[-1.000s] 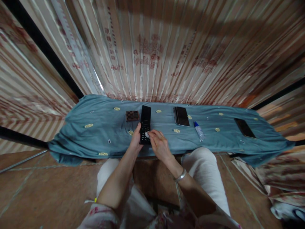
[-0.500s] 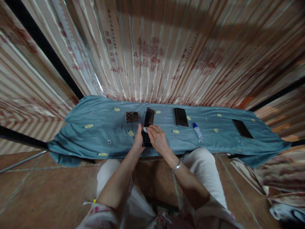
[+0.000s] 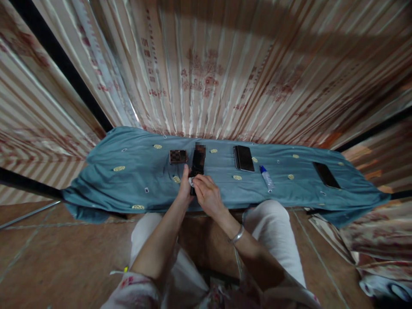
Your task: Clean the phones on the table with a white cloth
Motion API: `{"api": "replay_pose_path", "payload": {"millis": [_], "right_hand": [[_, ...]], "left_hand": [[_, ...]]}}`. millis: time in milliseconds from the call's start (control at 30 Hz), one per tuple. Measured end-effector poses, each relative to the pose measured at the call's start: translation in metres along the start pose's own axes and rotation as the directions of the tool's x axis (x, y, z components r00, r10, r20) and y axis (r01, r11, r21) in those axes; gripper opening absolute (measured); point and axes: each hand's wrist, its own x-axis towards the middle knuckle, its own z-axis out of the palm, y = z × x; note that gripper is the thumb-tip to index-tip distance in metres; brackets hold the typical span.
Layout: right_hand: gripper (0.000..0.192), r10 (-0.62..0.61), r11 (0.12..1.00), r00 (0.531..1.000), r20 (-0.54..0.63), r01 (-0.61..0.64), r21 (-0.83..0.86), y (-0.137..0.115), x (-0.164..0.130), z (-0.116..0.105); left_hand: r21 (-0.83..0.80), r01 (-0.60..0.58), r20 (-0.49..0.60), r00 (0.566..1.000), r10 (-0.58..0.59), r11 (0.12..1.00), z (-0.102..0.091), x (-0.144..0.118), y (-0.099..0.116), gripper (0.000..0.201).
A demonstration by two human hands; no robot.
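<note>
I see left hand gripping flip phone; right hand pinching white wipe on keypad. Cleaning underway; other phones untouched.

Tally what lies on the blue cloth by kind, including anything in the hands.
Phones: 4, namely the flip phone in the left hand and right hand, checkered phone, black phone, far-right phone.
White wipes: 1, under the right hand.
Bottles: 1.
Total: 6.
</note>
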Motion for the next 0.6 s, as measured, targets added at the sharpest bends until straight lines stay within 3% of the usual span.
{"api": "replay_pose_path", "payload": {"millis": [200, 367, 600], "right_hand": [[0.027, -0.058, 0.998, 0.998, -0.001, 0.058, 0.001, -0.018, -0.016, 0.000], [0.029, -0.107, 0.994, 0.994, -0.020, 0.106, -0.020, -0.014, -0.022, -0.001], [0.029, 0.009, 1.000, 0.991, -0.130, -0.009, 0.000, 0.002, -0.024, -0.006]], "left_hand": [[-0.072, 0.045, -0.019, 0.999, -0.047, 0.996, -0.003, 0.005, 0.011, 0.033], [-0.183, 0.046, -0.008, 0.999, -0.048, 0.982, -0.002, 0.008, 0.013, 0.038], [-0.256, 0.054, 0.048, 0.998, -0.044, 0.965, -0.001, 0.008, 0.012, 0.044]]}}
